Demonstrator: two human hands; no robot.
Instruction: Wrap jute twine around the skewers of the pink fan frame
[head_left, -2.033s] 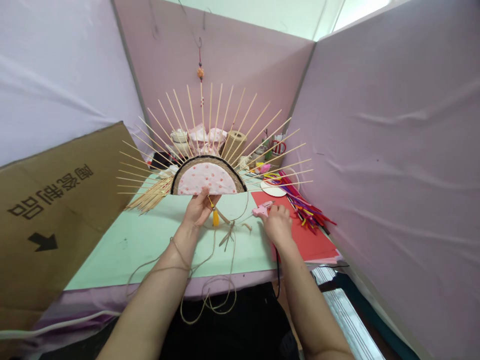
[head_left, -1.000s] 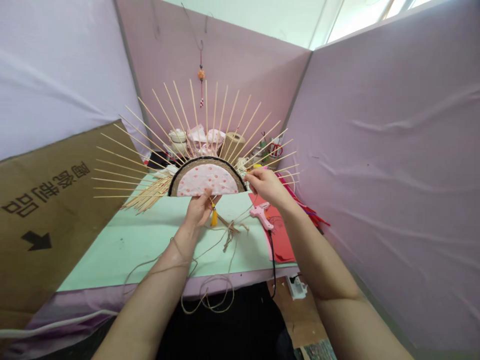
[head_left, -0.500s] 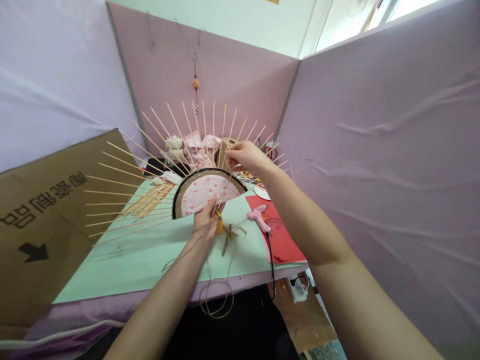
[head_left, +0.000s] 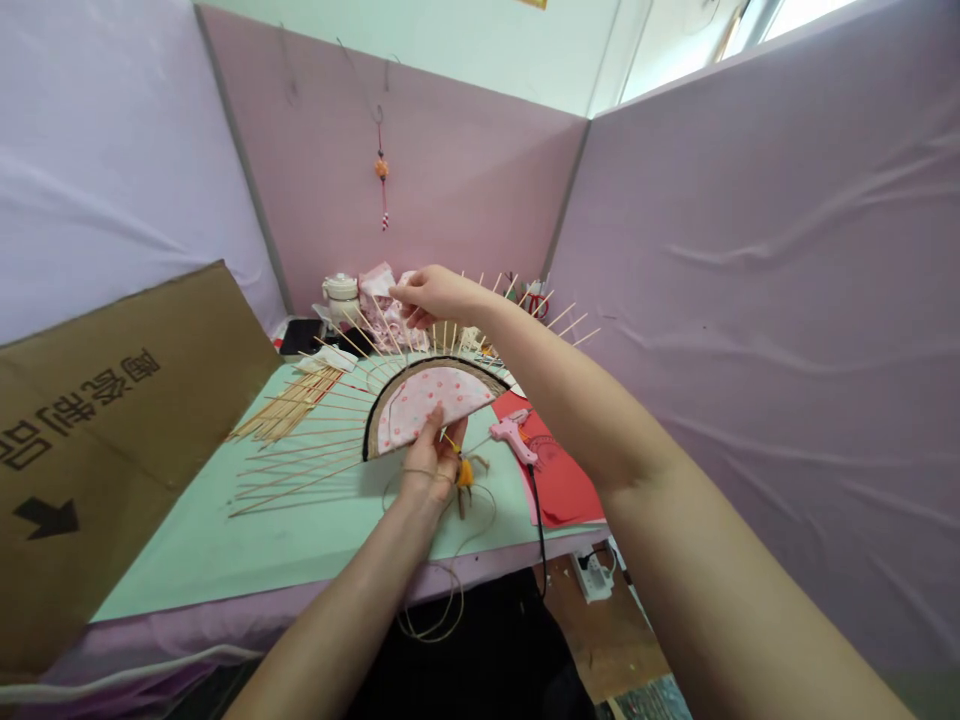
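Note:
My left hand (head_left: 435, 455) grips the straight lower edge of a half-round fan (head_left: 431, 395), thumb on its pink dotted face. Brown twine bands the fan's arc, with a black outer rim, and thin wooden sticks (head_left: 300, 440) radiate from it. My right hand (head_left: 424, 295) is raised over the upper sticks, fingers pinched on a thin strand of twine that runs down toward the fan. More twine (head_left: 450, 600) crosses my left wrist and loops below the table edge. A yellow tassel-like piece (head_left: 466, 472) hangs beside my left hand.
A pink glue gun (head_left: 514, 437) lies on red sheets (head_left: 562, 490) at the right, its cord running over the edge. Loose sticks (head_left: 296, 405) lie at the left by a leaning cardboard sheet (head_left: 112, 420). A white jar (head_left: 341, 295) stands at the back.
My right hand has moved left over the sticks with the twine. The fan has tipped, its upper sticks now lower in view, and shifted slightly right with my left hand.

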